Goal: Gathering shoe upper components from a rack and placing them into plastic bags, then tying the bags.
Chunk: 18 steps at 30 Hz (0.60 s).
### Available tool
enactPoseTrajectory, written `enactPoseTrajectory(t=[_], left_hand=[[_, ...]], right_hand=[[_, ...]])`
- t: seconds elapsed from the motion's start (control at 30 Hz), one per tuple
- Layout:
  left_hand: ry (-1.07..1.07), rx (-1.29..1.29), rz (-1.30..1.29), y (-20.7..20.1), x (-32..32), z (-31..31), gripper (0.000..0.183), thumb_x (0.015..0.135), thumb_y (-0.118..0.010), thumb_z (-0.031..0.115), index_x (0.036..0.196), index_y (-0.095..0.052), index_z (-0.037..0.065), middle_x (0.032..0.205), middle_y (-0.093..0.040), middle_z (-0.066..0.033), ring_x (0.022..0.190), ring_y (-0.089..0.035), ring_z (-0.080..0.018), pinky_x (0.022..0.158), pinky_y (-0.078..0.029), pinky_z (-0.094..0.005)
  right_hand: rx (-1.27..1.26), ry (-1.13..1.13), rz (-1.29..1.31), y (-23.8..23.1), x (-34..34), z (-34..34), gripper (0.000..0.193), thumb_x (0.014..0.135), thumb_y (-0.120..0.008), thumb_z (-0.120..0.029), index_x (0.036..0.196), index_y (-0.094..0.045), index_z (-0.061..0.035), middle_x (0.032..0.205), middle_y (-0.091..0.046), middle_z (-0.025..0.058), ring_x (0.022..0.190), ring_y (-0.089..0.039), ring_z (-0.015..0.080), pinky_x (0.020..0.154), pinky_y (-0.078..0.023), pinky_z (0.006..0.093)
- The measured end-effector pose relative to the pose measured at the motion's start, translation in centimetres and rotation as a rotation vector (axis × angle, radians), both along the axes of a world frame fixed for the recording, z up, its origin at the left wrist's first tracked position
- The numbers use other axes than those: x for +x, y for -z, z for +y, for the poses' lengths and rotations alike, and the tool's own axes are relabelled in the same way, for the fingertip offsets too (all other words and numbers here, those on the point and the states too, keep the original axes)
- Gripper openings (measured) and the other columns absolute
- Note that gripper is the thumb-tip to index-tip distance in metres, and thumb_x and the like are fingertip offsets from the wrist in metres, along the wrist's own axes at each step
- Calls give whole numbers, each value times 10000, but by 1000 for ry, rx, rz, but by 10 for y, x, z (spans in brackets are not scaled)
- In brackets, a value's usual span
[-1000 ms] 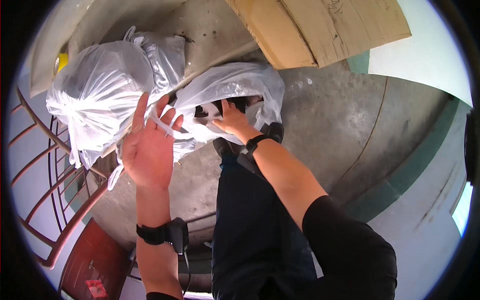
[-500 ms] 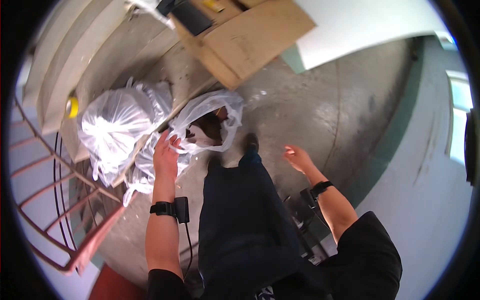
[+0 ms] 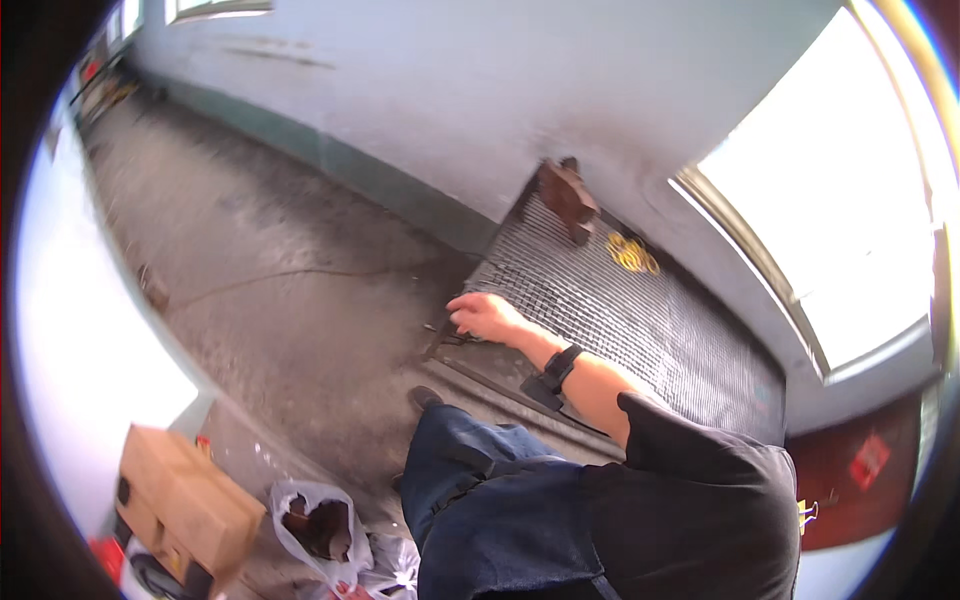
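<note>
My left hand (image 3: 350, 592) shows only as fingertips at the lower edge, closed on the rim of a clear plastic bag (image 3: 287, 542). Dark brown pieces (image 3: 325, 527) of a kind I cannot make out lie inside this gaping bag. My right hand (image 3: 487, 317) reaches over the near left corner of a table with a dark ribbed, mesh-like top (image 3: 620, 325). Its fingers are loosely bent and apart, and nothing shows in them. Farther back on that top sit a brown folded piece (image 3: 570, 200) and a loose bundle of yellow loops (image 3: 632, 254).
An opened cardboard box (image 3: 195, 500) stands left of the bag. Another knotted plastic bag (image 3: 392, 565) lies beside it. The table backs onto a pale wall (image 3: 450, 120) below a bright window (image 3: 830, 170). Concrete floor (image 3: 270, 260) stretches away to the far left.
My body and view have turned right, bringing the table and window into sight. My right hand has moved over the table's corner. The plastic bag now appears at the lower left, my left hand still on its rim.
</note>
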<state>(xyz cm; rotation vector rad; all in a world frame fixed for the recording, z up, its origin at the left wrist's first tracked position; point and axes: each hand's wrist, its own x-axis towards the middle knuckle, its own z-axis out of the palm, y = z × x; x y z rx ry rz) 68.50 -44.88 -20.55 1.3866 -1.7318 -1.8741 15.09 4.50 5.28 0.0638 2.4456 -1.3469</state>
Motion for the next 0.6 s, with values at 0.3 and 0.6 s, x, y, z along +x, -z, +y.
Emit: enactPoseTrajectory(t=[0.3, 0.6], left_hand=[[-283, 162, -117, -61, -9, -29, 408, 895, -655, 321, 1120, -622, -17, 1027, -690, -127, 831, -658, -296, 638, -550, -445], [-367, -117, -217, -78, -42, 20, 434, 931, -546, 353, 1159, -613, -11, 1090, -679, -196, 851, -673, -320, 599, -578, -396]], right_hand=[[-7, 919, 295, -28, -21, 287, 760, 831, -760, -313, 1465, -425, -62, 1207, -641, 134, 909, -650, 174, 773, -537, 320], [655, 547, 32, -27, -203, 366, 1039, 697, -815, -503, 1490, -363, -7, 1365, -568, 226, 1262, -563, 317, 1010, -481, 390]])
